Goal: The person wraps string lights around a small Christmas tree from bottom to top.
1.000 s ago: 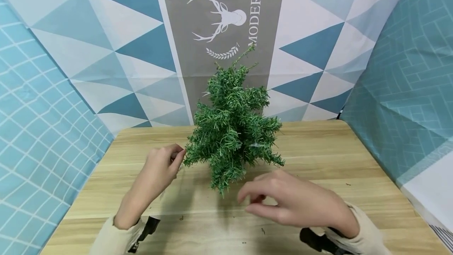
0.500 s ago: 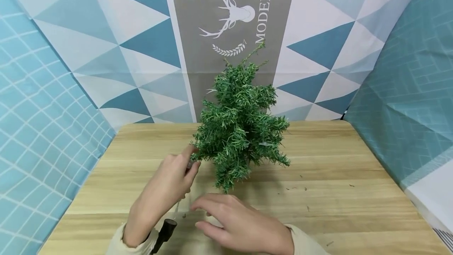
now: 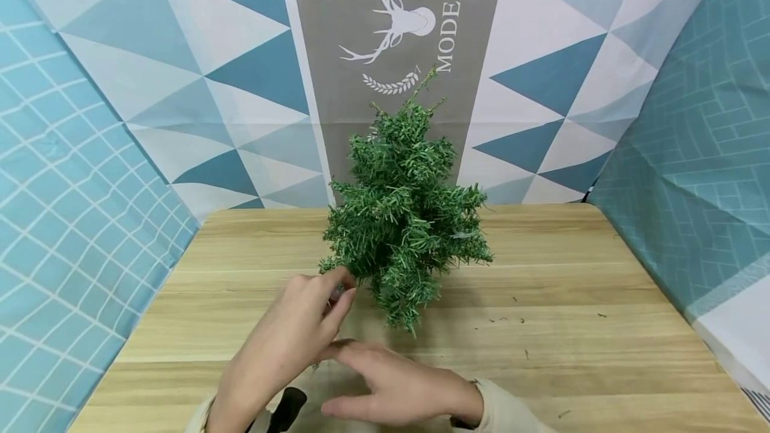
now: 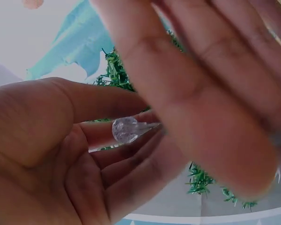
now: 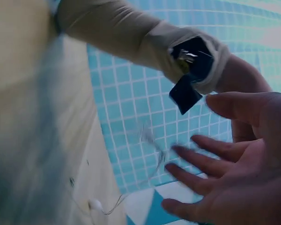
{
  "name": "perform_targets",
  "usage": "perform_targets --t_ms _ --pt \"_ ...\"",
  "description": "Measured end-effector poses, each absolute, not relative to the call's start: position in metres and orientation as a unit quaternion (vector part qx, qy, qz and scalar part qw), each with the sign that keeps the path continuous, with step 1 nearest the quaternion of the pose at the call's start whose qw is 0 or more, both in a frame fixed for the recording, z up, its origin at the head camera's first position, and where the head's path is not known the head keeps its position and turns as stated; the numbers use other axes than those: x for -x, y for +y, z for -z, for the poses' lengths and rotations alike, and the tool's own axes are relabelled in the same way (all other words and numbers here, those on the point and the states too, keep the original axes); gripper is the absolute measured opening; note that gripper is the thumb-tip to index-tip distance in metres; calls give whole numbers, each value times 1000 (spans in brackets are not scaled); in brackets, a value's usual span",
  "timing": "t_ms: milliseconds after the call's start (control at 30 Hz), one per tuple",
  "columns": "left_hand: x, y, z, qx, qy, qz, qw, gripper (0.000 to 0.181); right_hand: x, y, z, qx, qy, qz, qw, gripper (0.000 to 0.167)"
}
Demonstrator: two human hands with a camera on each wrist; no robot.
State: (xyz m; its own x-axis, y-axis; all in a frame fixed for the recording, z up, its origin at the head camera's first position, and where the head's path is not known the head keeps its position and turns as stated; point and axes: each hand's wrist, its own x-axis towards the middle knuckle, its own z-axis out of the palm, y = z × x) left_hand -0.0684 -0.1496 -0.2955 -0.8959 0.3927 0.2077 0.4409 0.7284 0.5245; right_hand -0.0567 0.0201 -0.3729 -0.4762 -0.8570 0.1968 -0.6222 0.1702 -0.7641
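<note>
just beyond the left hand (image 3: 291,336), a bristly green artificial tree (image 3: 403,219) is standing on the table (image 3: 571,272), its lower edge hanging close by the fingertips. that hand is holding a small clear bulb (image 4: 125,131) within its curled thumb and fingers; the narrow tip is hiding behind a finger, so how firm the pinch is, i cannot tell. low and to the right of it, the right hand (image 3: 394,383) is extending its fingers loosely and holding nothing. ahead of those fingers, a thin wire (image 5: 161,159) is trailing beside a blurred clear piece (image 5: 147,135), and a pale bulb (image 5: 96,205) is showing farther off.

as i am judging it, snagging is posing the main risk: the loose wire could be catching on the tree or on the dark flap (image 5: 186,96) by the left wrist, and a tug there could be pulling the clear bulb free. the tree, seeming light, could be tipping under such a drag. with both hands crowding together, the right could also be bumping the left, loosening its pinch.
</note>
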Motion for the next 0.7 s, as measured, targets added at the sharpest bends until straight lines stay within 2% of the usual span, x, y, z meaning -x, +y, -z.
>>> perform_targets --t_ms 100,167,267,400,600,700 --pt "69 -157 296 249 -930 266 41 13 60 23 370 462 691 515 209 33" --pt "70 -165 295 260 -933 245 40 13 61 26 367 442 659 565 227 25" --pt "72 -177 294 243 -944 218 41 22 61 29 362 435 655 582 207 23" --pt "76 -185 293 204 -958 193 56 32 59 32 359 434 708 535 153 21" --pt "78 -177 297 238 -951 196 39 27 57 46 347 455 745 475 111 21" --pt "77 -172 300 260 -945 195 24 22 58 58 337 467 741 468 119 22"
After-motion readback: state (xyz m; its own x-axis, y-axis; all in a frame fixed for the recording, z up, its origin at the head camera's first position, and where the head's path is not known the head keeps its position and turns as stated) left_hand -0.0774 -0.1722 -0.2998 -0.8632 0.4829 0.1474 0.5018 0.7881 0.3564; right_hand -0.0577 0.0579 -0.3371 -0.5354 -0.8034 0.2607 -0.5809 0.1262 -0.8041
